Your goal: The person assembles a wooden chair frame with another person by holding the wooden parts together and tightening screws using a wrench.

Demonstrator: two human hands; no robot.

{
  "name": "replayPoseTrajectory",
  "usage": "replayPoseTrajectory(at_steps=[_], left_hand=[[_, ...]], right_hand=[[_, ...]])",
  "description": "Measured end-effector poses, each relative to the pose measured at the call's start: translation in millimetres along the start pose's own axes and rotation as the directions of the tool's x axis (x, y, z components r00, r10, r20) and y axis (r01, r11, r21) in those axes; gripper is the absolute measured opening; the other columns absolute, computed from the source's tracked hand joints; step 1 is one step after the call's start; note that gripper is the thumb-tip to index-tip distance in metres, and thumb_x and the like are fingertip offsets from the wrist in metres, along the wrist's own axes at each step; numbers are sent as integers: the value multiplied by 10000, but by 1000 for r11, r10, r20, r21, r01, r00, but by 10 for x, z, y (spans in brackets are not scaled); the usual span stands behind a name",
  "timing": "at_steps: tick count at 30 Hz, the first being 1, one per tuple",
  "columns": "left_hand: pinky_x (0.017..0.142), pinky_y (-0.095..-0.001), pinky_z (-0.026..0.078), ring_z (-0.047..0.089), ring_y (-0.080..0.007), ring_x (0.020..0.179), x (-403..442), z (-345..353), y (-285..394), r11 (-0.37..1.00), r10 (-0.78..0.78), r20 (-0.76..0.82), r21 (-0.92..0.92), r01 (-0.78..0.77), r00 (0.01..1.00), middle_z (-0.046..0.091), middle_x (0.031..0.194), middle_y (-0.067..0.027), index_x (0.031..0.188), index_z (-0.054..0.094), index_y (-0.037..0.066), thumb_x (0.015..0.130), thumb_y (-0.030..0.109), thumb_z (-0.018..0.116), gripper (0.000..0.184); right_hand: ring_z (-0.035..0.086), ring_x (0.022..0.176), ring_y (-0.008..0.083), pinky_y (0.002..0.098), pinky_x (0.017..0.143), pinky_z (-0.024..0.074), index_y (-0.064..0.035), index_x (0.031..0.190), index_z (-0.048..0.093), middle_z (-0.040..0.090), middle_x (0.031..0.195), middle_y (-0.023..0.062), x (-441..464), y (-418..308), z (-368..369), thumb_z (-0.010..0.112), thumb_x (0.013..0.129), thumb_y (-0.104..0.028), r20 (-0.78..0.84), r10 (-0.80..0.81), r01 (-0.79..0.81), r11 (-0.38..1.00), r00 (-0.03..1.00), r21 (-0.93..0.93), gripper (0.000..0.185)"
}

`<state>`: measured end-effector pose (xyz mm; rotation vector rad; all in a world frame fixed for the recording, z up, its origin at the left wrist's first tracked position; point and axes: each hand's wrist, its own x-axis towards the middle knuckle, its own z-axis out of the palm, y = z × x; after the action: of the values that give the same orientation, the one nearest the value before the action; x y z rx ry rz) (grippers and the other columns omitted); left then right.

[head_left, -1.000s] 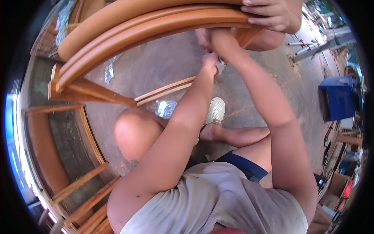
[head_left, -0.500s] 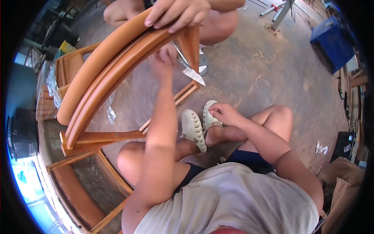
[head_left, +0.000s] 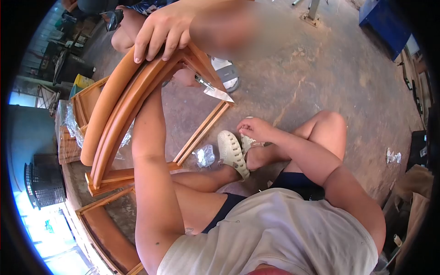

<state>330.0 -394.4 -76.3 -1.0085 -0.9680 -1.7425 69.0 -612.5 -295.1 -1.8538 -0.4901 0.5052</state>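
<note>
A curved wooden frame (head_left: 126, 98) with a padded tan top edge (head_left: 107, 103) stands tilted at the left. My left forearm (head_left: 149, 130) reaches up behind its curved rail, which hides my left hand. My right hand (head_left: 258, 129) is in front of my shoe (head_left: 231, 151), fingers curled together; whatever they hold, if anything, cannot be made out. Near the frame's far leg is a pointed silver blade-like piece (head_left: 220, 95) with a metal shaft. Another person's hand (head_left: 162, 34) lies over the top of the padded edge.
A second wooden frame with a brown pad (head_left: 103, 231) lies at lower left. Crumpled plastic (head_left: 205, 156) is on the floor by my shoe. A black basket (head_left: 46, 185) stands far left and a blue box (head_left: 385, 25) at upper right. The other person's sandal (head_left: 225, 73) is beyond the frame.
My left arm has moved left and farther behind the rail, hiding the hand. The other person has leaned in over the frame. My right hand has stayed about the same.
</note>
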Motion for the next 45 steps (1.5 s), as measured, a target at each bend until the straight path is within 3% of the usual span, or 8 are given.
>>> replayPoseTrajectory(at_steps=[8, 14, 22, 26, 28, 31, 34, 45], left_hand=[[876, -351, 465, 576, -233, 1039, -207, 84, -305, 206, 743, 189, -977, 50, 642, 610, 1073, -87, 1119, 595, 86, 880, 222, 598, 275], [842, -352, 485, 593, -224, 1003, -874, 403, -1256, -93, 983, 98, -453, 887, 154, 619, 997, -86, 1088, 598, 74, 880, 146, 596, 220], [702, -353, 496, 608, -279, 811, 261, -646, -2268, -672, 741, -508, -549, 497, 439, 621, 849, -116, 942, 638, 57, 741, 14, 692, 212], [735, -339, 492, 612, -235, 865, -17, -1009, -2325, -588, 808, -379, -504, 632, 450, 621, 912, -89, 1067, 605, 82, 752, 123, 699, 331], [716, -306, 484, 611, -181, 855, -447, -1143, -2362, 152, 964, 250, -230, 961, -93, 634, 959, -66, 1092, 573, 48, 793, 175, 711, 353], [650, -271, 471, 570, -131, 708, -1708, -1289, -2192, 395, 687, 666, -7, 919, -290, 598, 819, 16, 1022, 559, 60, 829, 201, 711, 284], [638, -260, 464, 571, -129, 714, -1217, -1366, -2026, 393, 631, 225, 732, 556, -743, 606, 823, 18, 995, 572, 76, 881, 190, 643, 177], [703, -265, 449, 568, -111, 781, -1604, -1266, -1913, 442, 752, 215, 535, 719, -623, 625, 915, -15, 1015, 583, 81, 924, 159, 486, 154]], right_hand=[[643, 745, 222, 340, 698, 503, -26, 993, 641, 671, 816, 125, 23, -41, 14, 611, 857, -185, 14, 50, -50, 999, 999, 17, 211], [631, 732, 218, 349, 686, 498, -14, 971, 641, 661, 796, 122, 66, -53, 16, 603, 863, -185, -47, 63, -60, 996, 997, 69, 205], [633, 804, 301, 382, 723, 487, -30, 1020, 603, 643, 884, 134, 402, -846, 65, 646, 793, -153, -370, -392, 351, 920, 842, -175, 262], [619, 888, 299, 362, 779, 483, -40, 994, 651, 639, 864, 138, 376, -694, 20, 648, 791, -140, -353, -212, 184, 976, 911, -113, 226], [619, 889, 287, 346, 786, 484, -35, 986, 659, 638, 884, 133, 405, -392, -42, 631, 814, -117, -446, -206, 229, 973, 871, -2, 193], [618, 897, 263, 315, 798, 483, -26, 991, 667, 634, 933, 122, 414, -379, -118, 597, 854, -74, -551, -221, 329, 939, 804, 103, 161], [619, 916, 247, 296, 809, 481, -20, 1011, 665, 627, 999, 115, 426, -375, -97, 579, 872, -54, -566, -295, 397, 916, 770, 63, 167], [621, 966, 252, 308, 840, 478, -43, 1057, 665, 646, 1033, 114, 918, -201, 69, 598, 878, -88, -637, -366, 443, 895, 679, -42, 196]])
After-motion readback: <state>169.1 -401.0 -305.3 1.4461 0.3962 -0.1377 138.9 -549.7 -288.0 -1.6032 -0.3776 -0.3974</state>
